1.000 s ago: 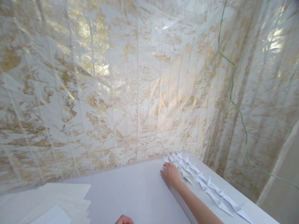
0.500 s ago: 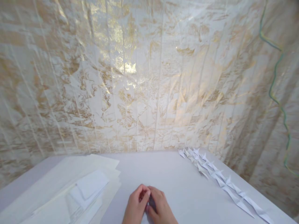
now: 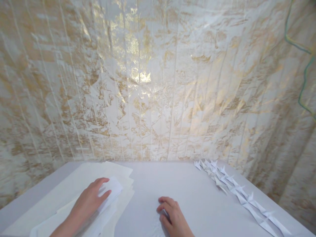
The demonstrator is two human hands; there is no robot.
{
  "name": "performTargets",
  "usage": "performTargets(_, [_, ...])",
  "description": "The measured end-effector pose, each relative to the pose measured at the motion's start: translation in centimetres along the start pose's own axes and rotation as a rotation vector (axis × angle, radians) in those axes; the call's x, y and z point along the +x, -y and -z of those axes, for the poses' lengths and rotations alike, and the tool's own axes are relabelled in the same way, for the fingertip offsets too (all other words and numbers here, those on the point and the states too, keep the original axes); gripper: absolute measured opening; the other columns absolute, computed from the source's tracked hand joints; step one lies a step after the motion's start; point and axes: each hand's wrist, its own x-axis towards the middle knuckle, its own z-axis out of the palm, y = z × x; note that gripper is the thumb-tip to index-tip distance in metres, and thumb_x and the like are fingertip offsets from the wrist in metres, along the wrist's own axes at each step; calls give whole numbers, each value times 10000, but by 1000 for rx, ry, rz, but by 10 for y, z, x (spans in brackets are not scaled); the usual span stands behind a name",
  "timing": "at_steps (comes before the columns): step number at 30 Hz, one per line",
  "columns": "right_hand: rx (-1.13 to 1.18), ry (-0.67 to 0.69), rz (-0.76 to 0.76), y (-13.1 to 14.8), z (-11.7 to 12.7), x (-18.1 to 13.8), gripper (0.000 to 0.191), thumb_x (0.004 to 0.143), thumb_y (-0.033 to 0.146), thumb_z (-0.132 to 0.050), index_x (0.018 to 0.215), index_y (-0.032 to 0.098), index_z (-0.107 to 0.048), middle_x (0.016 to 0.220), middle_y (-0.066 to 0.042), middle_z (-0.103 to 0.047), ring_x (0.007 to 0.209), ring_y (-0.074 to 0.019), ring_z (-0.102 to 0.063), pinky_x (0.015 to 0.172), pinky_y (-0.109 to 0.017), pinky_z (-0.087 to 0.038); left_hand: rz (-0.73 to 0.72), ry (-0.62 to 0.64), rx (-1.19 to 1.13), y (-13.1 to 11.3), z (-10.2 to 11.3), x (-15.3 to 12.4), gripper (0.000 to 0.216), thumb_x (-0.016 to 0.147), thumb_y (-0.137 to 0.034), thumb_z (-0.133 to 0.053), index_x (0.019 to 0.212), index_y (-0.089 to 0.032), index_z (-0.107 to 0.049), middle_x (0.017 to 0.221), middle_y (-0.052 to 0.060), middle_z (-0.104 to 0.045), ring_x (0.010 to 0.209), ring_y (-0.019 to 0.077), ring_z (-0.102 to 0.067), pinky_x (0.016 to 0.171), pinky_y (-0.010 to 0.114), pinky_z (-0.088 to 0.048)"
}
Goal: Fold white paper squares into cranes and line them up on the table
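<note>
My left hand (image 3: 92, 197) reaches over the stack of paper on the left, thumb and fingers apart. Beneath its fingertips lies a folded white sheet (image 3: 115, 187), partly covered by the hand. My right hand (image 3: 172, 214) rests on the white table near the front middle. Its fingers are loosely curved and spaced, with nothing visible between them. Beside it, some faint small white bits or creases (image 3: 156, 227) show on the table, too indistinct to name.
Larger off-white sheets (image 3: 123, 171) spread in a fanned pile on the left. Several folded white paper birds (image 3: 243, 197) stand in rows along the right side. A patterned gold and white curtain (image 3: 158, 98) hangs behind the table, and a green-yellow cord (image 3: 304, 77) dangles at the right.
My hands were together at the front middle, fingertips meeting. The left has moved away to the paper pile and opened; the right has stayed near the middle with its fingers loosened.
</note>
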Motion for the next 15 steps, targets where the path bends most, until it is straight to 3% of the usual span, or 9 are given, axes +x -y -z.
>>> performTargets(3, [6, 0, 4, 3, 3, 1, 316, 743, 80, -473, 950, 220, -667, 1232, -90, -621, 1167, -259, -551, 1020, -431, -400, 5, 5, 99, 23, 2, -5, 487, 759, -465, -485, 1143, -188, -600, 1279, 134, -645, 1166, 292, -606, 1040, 392, -417])
performTargets(6, [-1, 7, 18, 3, 4, 1, 331, 724, 69, -470, 948, 217, -664, 1231, -94, -620, 1163, -261, -550, 1007, -427, -407, 23, 21, 181, 30, 0, -10, 524, 788, -466, -431, 1183, -165, -597, 1299, 134, -643, 1161, 284, -615, 1009, 382, -442])
performTargets(15, [24, 19, -8, 9, 6, 1, 382, 667, 24, -477, 936, 212, -672, 1222, -80, -623, 1142, -247, -547, 1000, -397, -397, -10, 58, 369, 13, -16, -7, 564, 793, -432, -397, 1206, -117, -620, 1310, 159, -632, 1195, 335, -579, 964, 472, -432])
